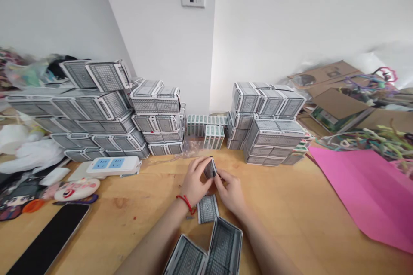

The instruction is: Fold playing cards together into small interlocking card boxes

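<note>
Both my hands meet over the middle of the wooden table (290, 215). My left hand (195, 181), with a red string round its wrist, and my right hand (231, 190) are both closed round one small deck of grey-patterned playing cards (210, 168), held tilted just above the table. A single deck (207, 209) lies flat on the table under my wrists. Nearer to me stand two open grey-patterned card boxes (206, 253).
Tall stacks of the same card packs stand at back left (97, 111) and back right (267, 124), with small green-edged decks (206, 126) between them. A white power strip (112, 165) and a black phone (48, 236) lie left. A pink paper sheet (364, 193) lies right, with cardboard and coloured cords behind.
</note>
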A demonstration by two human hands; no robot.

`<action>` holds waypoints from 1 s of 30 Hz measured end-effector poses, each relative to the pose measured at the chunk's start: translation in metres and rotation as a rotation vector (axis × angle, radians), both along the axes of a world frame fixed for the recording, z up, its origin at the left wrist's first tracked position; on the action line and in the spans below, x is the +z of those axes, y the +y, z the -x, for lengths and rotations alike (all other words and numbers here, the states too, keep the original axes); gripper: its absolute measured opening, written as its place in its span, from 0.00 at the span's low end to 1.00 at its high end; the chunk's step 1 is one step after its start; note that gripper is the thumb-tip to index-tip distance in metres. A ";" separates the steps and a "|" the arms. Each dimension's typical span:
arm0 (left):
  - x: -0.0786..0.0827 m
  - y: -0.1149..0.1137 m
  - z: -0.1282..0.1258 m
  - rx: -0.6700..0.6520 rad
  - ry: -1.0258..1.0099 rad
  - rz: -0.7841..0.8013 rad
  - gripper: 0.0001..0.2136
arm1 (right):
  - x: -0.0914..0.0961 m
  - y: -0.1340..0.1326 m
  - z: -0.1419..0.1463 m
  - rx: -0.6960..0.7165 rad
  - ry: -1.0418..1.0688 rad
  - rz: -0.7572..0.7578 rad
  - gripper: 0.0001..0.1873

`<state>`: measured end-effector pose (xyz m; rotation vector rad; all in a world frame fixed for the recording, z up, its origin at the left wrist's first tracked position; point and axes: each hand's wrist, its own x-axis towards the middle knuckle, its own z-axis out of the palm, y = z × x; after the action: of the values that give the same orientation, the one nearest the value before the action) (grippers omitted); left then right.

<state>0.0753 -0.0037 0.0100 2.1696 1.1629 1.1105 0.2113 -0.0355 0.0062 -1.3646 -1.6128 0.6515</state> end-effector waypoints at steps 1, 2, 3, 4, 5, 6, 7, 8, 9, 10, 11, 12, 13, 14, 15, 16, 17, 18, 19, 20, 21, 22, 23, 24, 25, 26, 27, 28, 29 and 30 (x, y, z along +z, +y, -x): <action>0.002 -0.001 -0.001 -0.016 0.007 -0.003 0.24 | 0.000 0.001 0.000 0.009 0.053 0.032 0.13; 0.004 -0.003 -0.001 -0.035 0.012 -0.001 0.23 | 0.000 0.002 -0.001 0.020 0.111 0.057 0.14; 0.006 -0.004 -0.001 -0.052 0.012 0.006 0.23 | -0.001 0.004 -0.001 0.028 0.174 0.074 0.14; 0.007 -0.004 -0.002 -0.063 0.003 0.021 0.23 | -0.002 0.005 -0.001 0.032 0.240 0.084 0.14; 0.007 -0.004 -0.002 -0.069 -0.017 0.043 0.24 | -0.002 0.007 -0.002 0.032 0.308 0.094 0.14; 0.007 -0.003 -0.002 -0.066 -0.053 0.077 0.25 | -0.002 0.008 -0.002 0.031 0.375 0.106 0.14; 0.005 -0.002 -0.002 -0.054 -0.098 0.122 0.26 | -0.003 0.008 -0.002 0.034 0.439 0.125 0.14; 0.003 -0.001 -0.001 -0.038 -0.141 0.175 0.24 | -0.002 0.009 -0.002 0.044 0.496 0.149 0.14; 0.000 0.001 -0.001 -0.015 -0.177 0.231 0.21 | -0.002 0.009 -0.002 0.061 0.543 0.177 0.14; -0.002 0.003 -0.001 0.009 -0.185 0.279 0.16 | -0.001 0.008 -0.001 0.085 0.577 0.204 0.14; -0.005 0.004 -0.001 0.025 -0.161 0.309 0.12 | 0.000 0.007 -0.001 0.110 0.600 0.229 0.14; -0.007 0.005 -0.001 0.039 -0.123 0.319 0.11 | 0.001 0.006 0.000 0.130 0.612 0.247 0.14; -0.008 0.005 -0.001 0.045 -0.080 0.314 0.12 | 0.003 0.005 0.002 0.142 0.614 0.263 0.15; -0.008 0.004 -0.001 0.041 -0.040 0.300 0.12 | 0.004 0.004 0.003 0.143 0.605 0.277 0.15; -0.008 0.003 -0.001 0.031 -0.008 0.285 0.12 | 0.005 0.003 0.004 0.129 0.584 0.287 0.16; -0.007 0.002 -0.002 0.016 0.017 0.275 0.12 | 0.005 0.003 0.005 0.102 0.550 0.291 0.17; -0.005 0.001 -0.002 0.002 0.038 0.269 0.12 | 0.005 0.002 0.006 0.065 0.503 0.289 0.18; -0.004 -0.001 -0.002 -0.003 0.056 0.267 0.12 | 0.005 0.002 0.007 0.025 0.445 0.283 0.20; -0.003 -0.002 -0.003 0.003 0.068 0.267 0.12 | 0.004 0.002 0.007 -0.017 0.379 0.269 0.21; -0.002 -0.003 -0.003 0.016 0.073 0.270 0.13 | 0.002 0.002 0.008 -0.053 0.309 0.248 0.21; -0.001 -0.003 -0.004 0.033 0.068 0.274 0.13 | 0.000 0.002 0.008 -0.085 0.242 0.221 0.22; 0.000 -0.003 -0.004 0.049 0.051 0.281 0.14 | -0.002 0.002 0.009 -0.112 0.180 0.191 0.22; 0.000 -0.003 -0.005 0.063 0.023 0.293 0.14 | -0.003 0.002 0.009 -0.137 0.127 0.160 0.23; 0.000 -0.003 -0.006 0.074 -0.014 0.310 0.15 | -0.005 0.002 0.009 -0.158 0.087 0.138 0.23; 0.000 -0.004 -0.007 0.083 -0.059 0.334 0.15 | -0.006 0.002 0.010 -0.174 0.066 0.129 0.24; 0.001 -0.004 -0.009 0.085 -0.113 0.369 0.16 | -0.006 0.001 0.010 -0.182 0.067 0.138 0.24; 0.001 -0.005 -0.011 0.079 -0.173 0.415 0.16 | -0.005 0.001 0.010 -0.178 0.091 0.163 0.25; 0.002 -0.005 -0.012 0.067 -0.237 0.470 0.16 | -0.004 0.000 0.011 -0.161 0.134 0.201 0.25; 0.003 -0.006 -0.014 0.052 -0.300 0.530 0.16 | -0.003 0.000 0.012 -0.134 0.190 0.245 0.25; 0.004 -0.006 -0.015 0.036 -0.358 0.588 0.17 | -0.001 -0.001 0.012 -0.103 0.250 0.286 0.26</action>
<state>0.0903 -0.0101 0.0138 1.4450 1.1779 0.9633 0.1989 -0.0362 0.0054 -1.4927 -1.2773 0.9767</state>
